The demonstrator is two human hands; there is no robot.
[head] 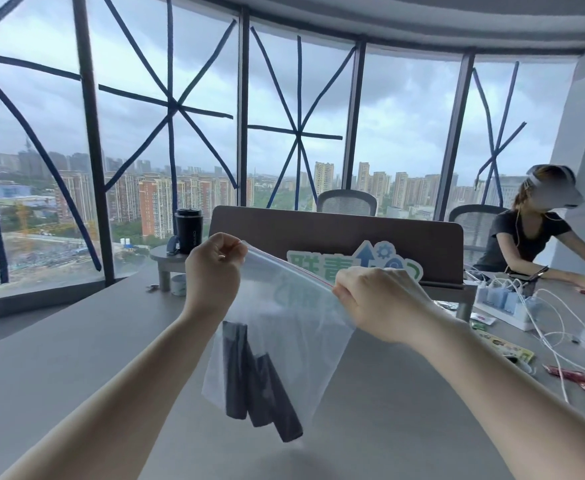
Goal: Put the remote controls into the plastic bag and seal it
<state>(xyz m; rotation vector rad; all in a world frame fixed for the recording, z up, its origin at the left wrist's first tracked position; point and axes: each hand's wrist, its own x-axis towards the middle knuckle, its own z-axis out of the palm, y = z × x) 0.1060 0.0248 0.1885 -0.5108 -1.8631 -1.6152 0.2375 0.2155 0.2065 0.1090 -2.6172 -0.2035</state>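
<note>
Three dark remote controls (256, 382) already down in the clear plastic bag (294, 327), slanting side by side at its bottom, none seen left out on the grey bench (76, 341). One bag, held up clear of the bench by two hands. Left hand (213, 268) pinching the top left corner, right hand (370, 299) pinching the top edge further along, fingers (344, 287) of both clenched on the strip. Loading judged done, sealing in hand; next, probably pressing the zip strip (291, 266) together along its whole length. Beyond, one black cup (187, 230) on a small stand
</note>
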